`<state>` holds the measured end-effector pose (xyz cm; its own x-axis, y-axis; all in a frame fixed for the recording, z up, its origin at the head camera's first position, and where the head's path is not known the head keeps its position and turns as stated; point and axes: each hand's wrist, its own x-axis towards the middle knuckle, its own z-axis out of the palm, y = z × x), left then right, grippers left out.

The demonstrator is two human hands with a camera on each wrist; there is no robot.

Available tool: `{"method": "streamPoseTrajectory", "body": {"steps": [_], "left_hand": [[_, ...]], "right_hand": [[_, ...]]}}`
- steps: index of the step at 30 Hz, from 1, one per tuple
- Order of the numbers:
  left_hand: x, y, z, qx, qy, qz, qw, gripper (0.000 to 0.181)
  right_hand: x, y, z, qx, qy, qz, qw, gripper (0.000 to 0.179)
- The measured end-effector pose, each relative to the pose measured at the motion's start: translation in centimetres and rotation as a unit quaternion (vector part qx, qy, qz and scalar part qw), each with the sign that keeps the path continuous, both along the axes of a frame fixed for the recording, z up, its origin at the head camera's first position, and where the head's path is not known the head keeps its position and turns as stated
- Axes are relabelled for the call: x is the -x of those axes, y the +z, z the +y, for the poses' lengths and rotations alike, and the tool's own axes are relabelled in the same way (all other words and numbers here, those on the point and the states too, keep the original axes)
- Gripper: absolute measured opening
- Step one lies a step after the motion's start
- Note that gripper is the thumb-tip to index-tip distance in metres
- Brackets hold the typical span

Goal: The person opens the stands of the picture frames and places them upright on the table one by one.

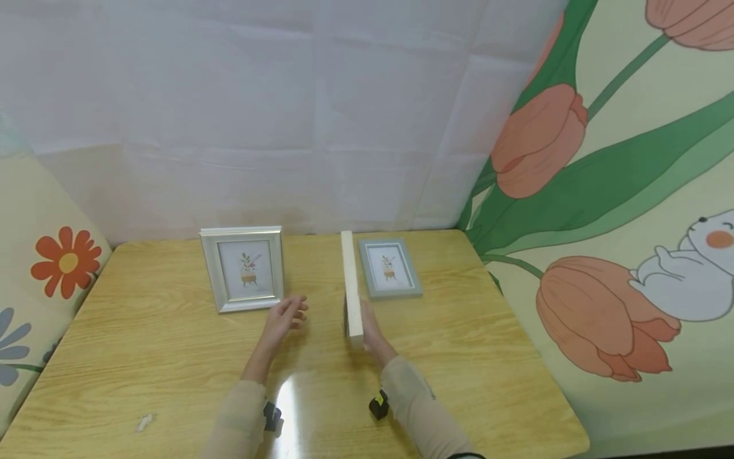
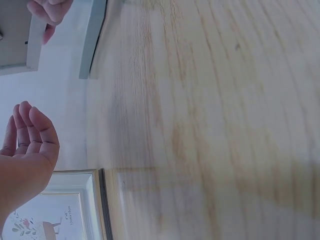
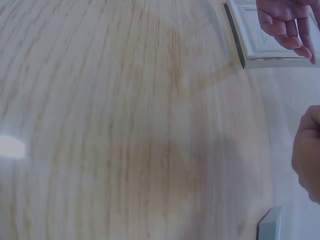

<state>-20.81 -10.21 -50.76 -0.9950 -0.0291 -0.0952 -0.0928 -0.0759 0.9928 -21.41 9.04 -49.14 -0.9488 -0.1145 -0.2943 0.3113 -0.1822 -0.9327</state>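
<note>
My right hand (image 1: 371, 326) grips a cream-white picture frame (image 1: 351, 287), held upright and seen edge-on in the head view. Part of its grey back (image 2: 12, 30) shows in the left wrist view. My left hand (image 1: 285, 313) is empty, its fingers loosely bent, close to the lower right corner of a silver-white picture frame (image 1: 277, 268) that stands tilted back on the table. Beyond my right hand is a grey-blue picture frame (image 1: 367, 271) with a similar potted-plant print. In the right wrist view, my right hand (image 3: 307, 155) is cut off by the image edge.
The wooden table (image 1: 143, 357) has a small pale worn spot (image 1: 145, 422) at the front left. A white sheet (image 1: 258, 127) hangs behind it. On the right stands a wall covering with printed tulips (image 1: 602, 306). Dark wrist cameras (image 1: 378, 405) sit at both wrists.
</note>
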Motion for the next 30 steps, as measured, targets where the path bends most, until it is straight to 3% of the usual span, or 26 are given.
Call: {"method": "streamPoseTrajectory", "body": {"steps": [4,6,20,30], "left_hand": [[-0.1,0.0,0.0,-0.001,0.001,0.002,1.0000,0.035],[-0.2,0.1,0.0,-0.001,0.002,0.001,1.0000,0.034],[-0.2,0.8,0.0,-0.013,-0.002,0.012,0.9998,0.037],[-0.5,2.8,0.5,0.002,-0.020,0.050,0.9985,0.034]], "right_hand": [[0.1,-0.5,0.1,0.099,0.032,-0.051,0.9932,0.038],[0.1,-0.6,-0.1,0.120,0.044,-0.063,0.9898,0.036],[-0.3,-0.3,-0.3,0.133,0.060,-0.045,0.9883,0.031],[-0.3,-0.2,-0.3,0.132,0.058,-0.039,0.9888,0.027]]}}
